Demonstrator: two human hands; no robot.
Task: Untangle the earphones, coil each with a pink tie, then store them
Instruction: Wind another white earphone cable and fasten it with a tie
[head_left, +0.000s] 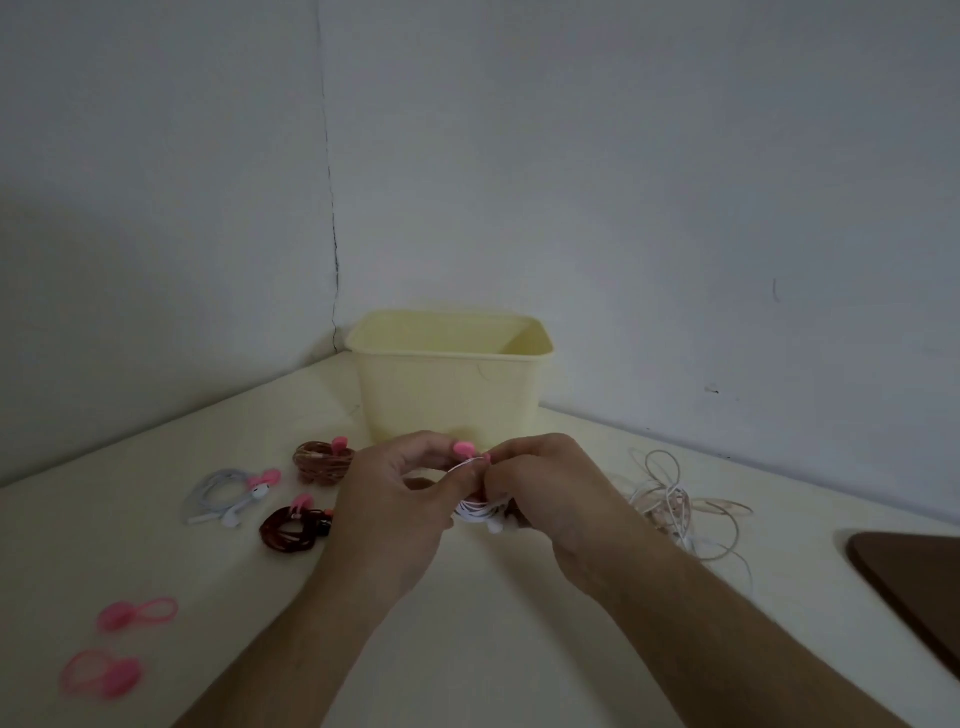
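Pale grey walls meet in a cracked corner behind a cream tabletop, smooth and matte, and a pale yellow plastic bin with rounded corners stands at that far corner, open-topped, likely where the finished coils will go

Both hands meet close together just in front of the bin, above the middle of the tabletop. The left hand and right hand have their fingers curled in on a white earphone coil, thin glossy cord gathered into a small bundle, and on a pink tie whose rounded rubbery end pokes up between the fingertips. A strand of white cord arcs between the two thumbs. I judge the tie is being looped round the bundle to hold it; which fingers pinch the tie itself cannot be told

Three coils already lie tied toward the left edge, each with a pink tab: a light grey one, a brown one and a dark red one. Two spare pink ties, soft loops with bulb ends, wait near the left front corner, within easy reach. Near the right edge a loose tangle of white and beige cords sprawls in open loops, not yet sorted. A dark brown panel shows at the right edge
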